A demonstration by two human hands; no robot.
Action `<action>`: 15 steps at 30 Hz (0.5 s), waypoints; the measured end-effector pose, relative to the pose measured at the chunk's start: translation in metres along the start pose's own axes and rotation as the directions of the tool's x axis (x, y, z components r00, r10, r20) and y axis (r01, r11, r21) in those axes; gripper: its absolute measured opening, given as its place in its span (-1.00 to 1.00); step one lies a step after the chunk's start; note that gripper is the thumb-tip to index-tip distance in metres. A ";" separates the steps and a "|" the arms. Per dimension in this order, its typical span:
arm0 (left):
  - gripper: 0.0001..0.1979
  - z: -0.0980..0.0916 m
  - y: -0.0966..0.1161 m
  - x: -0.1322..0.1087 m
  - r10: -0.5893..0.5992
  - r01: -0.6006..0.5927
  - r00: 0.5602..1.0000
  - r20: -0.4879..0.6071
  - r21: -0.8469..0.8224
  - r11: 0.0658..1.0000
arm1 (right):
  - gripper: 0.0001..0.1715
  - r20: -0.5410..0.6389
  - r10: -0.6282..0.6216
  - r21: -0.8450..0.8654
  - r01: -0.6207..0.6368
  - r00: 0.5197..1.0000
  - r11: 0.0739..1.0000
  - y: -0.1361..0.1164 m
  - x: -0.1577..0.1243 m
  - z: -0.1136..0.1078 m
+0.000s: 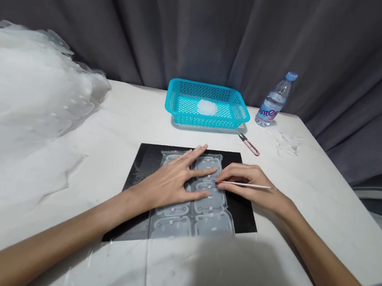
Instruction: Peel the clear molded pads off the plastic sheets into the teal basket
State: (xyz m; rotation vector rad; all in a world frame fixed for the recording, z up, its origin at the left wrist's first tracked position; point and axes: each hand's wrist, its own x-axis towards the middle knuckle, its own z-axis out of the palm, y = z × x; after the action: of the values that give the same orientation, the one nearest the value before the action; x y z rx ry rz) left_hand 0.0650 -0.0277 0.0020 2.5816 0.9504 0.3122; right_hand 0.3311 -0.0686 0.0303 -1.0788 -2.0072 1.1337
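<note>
A clear plastic sheet [197, 214] stamped with rows of rounded shapes lies on a black mat [144, 164] in the middle of the white table. My left hand [174, 179] lies flat on the sheet with fingers spread, holding it down. My right hand [250, 184] rests just to the right, its fingers pinched on a thin white stick [249, 185] whose tip points left at the sheet.
A turquoise basket [207, 104] with a small clear piece inside stands behind the mat. Small pink-handled snips [249, 144] lie beside it, and a water bottle [274, 100] stands at the back right. A heap of clear plastic sheets [22, 87] fills the left side.
</note>
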 end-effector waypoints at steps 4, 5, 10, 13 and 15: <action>-0.28 0.001 -0.002 0.002 -0.003 0.004 1.000 -0.021 0.020 1.000 | -0.74 0.007 -0.015 -0.022 0.015 1.000 1.000 0.003 0.001 0.001; -0.28 0.002 -0.002 0.002 -0.004 0.004 1.000 -0.021 0.020 1.000 | -0.73 0.005 -0.028 -0.027 0.028 1.000 0.999 0.004 0.001 0.001; -0.26 0.002 0.000 0.003 0.000 0.001 1.000 -0.014 0.045 0.999 | -0.76 0.023 -0.056 -0.120 0.059 0.998 0.991 0.004 0.001 0.000; -0.24 0.001 0.000 0.003 -0.015 0.014 1.000 0.009 0.054 0.998 | -0.77 0.052 -0.090 -0.144 0.097 0.995 0.985 0.005 0.002 0.001; -0.25 0.001 0.000 0.003 -0.014 0.013 1.000 0.010 0.051 0.999 | -0.77 0.056 -0.103 -0.152 0.111 0.993 0.982 0.006 0.002 0.001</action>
State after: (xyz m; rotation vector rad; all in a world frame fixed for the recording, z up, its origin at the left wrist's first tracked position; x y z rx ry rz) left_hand 0.0678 -0.0260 0.0018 2.6190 0.9836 0.2739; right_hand 0.3318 -0.0655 0.0245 -1.0136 -2.1934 0.9699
